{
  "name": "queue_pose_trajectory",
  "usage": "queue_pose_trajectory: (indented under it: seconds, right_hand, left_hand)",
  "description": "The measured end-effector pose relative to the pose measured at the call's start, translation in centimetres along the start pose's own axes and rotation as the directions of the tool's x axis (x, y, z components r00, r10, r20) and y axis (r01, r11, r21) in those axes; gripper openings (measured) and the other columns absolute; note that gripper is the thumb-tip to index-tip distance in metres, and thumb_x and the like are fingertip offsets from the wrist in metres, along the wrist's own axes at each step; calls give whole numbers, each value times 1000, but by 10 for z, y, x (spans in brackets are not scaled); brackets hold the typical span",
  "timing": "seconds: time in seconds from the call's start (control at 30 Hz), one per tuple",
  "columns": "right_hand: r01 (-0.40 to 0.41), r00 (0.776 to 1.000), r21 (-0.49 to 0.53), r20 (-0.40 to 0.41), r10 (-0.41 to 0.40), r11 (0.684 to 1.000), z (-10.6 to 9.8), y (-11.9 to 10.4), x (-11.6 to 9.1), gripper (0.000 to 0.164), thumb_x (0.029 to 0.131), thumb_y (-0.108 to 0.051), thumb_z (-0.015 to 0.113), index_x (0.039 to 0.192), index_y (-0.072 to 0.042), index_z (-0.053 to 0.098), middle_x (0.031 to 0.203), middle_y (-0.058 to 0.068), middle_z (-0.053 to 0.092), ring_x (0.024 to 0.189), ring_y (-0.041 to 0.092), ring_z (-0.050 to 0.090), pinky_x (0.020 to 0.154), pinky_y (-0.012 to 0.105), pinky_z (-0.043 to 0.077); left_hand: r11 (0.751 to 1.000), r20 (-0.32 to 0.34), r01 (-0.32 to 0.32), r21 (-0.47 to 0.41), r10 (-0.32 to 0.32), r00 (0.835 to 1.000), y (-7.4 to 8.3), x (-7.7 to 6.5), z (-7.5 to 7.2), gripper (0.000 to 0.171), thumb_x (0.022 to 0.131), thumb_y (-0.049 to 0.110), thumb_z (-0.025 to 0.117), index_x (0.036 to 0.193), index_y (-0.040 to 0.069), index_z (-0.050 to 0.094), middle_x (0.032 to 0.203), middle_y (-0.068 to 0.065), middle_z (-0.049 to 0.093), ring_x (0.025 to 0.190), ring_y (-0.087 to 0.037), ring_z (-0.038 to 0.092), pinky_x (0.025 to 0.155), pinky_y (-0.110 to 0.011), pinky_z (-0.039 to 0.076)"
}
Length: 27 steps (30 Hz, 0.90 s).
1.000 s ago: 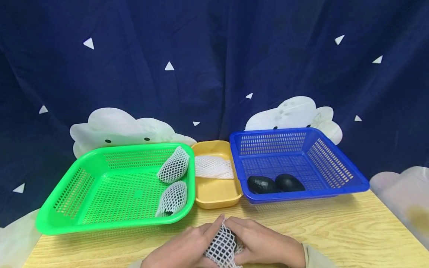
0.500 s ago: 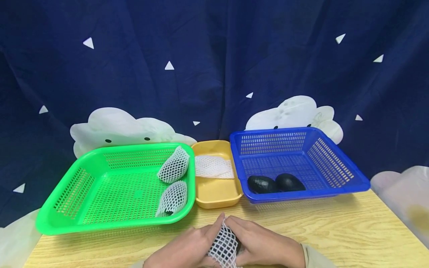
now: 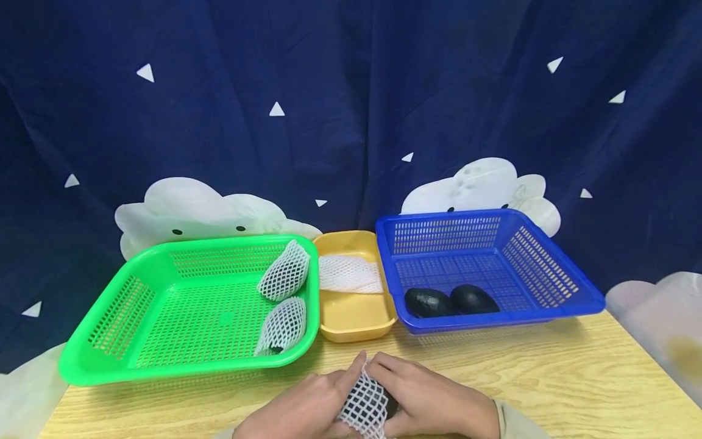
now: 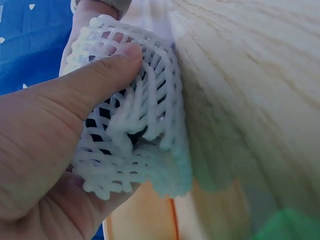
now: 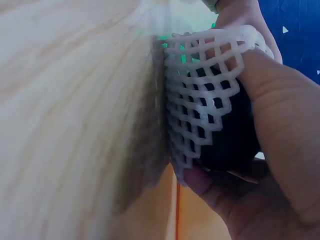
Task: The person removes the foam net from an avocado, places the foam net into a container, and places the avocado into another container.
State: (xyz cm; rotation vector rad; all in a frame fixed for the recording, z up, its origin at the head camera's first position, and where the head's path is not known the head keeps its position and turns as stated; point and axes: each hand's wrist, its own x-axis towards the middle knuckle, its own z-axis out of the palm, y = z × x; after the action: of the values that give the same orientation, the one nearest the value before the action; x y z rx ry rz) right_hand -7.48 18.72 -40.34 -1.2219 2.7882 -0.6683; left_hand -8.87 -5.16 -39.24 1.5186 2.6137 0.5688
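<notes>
At the table's near edge both hands hold a black avocado (image 5: 232, 140) partly covered by a white foam net sleeve (image 3: 363, 405). My left hand (image 3: 307, 402) grips the netted end; in the left wrist view its thumb (image 4: 107, 70) presses on the mesh. My right hand (image 3: 430, 396) grips the other side, where the right wrist view shows the avocado's dark skin bare below the slanting edge of the net. A fingertip (image 5: 200, 181) of that hand lies at the net's lower edge.
A green basket (image 3: 189, 366) at left holds two netted avocados (image 3: 284, 274). The yellow tray (image 3: 356, 332) in the middle contains flat foam nets (image 3: 348, 273). At right, a blue basket (image 3: 521, 316) holds two bare avocados (image 3: 429, 302). A dark blue curtain (image 3: 340, 91) hangs behind.
The net has shifted slightly on the avocado, baring more dark skin beside my right hand than a second ago. Both hands stay in nearly the same place; baskets and tray are unchanged.
</notes>
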Motion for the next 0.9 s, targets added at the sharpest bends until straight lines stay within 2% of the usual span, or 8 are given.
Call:
queue_pose_trajectory:
  seconds: [0.2,0.37,0.53,0.77,0.9]
  right_hand:
    - [-22,1000,-29,20,22,999,-1,-1,-1,61,82,-62,65,130,-30,46,113,-17,52,95,-6,50,82,11,50]
    - [-41,999,-13,22,41,999,-1,-2,-2,67,81,-70,59,134,-33,42,115,-19,52,100,-6,51,87,18,52]
    - [-48,998,-8,37,48,999,-1,-2,-2,68,81,-71,58,135,-34,39,118,-20,52,104,-5,52,91,22,53]
    - [-17,999,-69,34,19,997,-2,-2,-3,63,83,-68,58,132,-31,43,116,-17,54,102,-4,52,88,22,53]
    - [-22,999,-66,26,24,998,-2,-3,-3,64,82,-70,57,131,-31,43,114,-18,53,101,-4,52,87,21,53]
  left_hand:
    - [1000,2,3,26,-4,1000,0,1,1,86,92,50,60,155,8,19,110,9,67,85,9,57,71,-12,51]
    - [1000,-1,8,8,-8,1000,1,1,1,85,93,50,58,156,10,18,107,12,66,86,11,56,72,-11,51]
    - [1000,-4,2,7,-2,1000,0,1,1,86,92,51,58,156,10,17,106,11,67,84,11,56,71,-11,50]
    - [1000,-26,-1,31,2,1000,0,1,2,85,91,50,61,154,8,23,102,12,66,79,11,53,66,-11,48]
    - [1000,-14,-3,17,3,1000,0,0,2,85,92,50,60,155,11,19,102,13,65,80,11,53,67,-10,48]
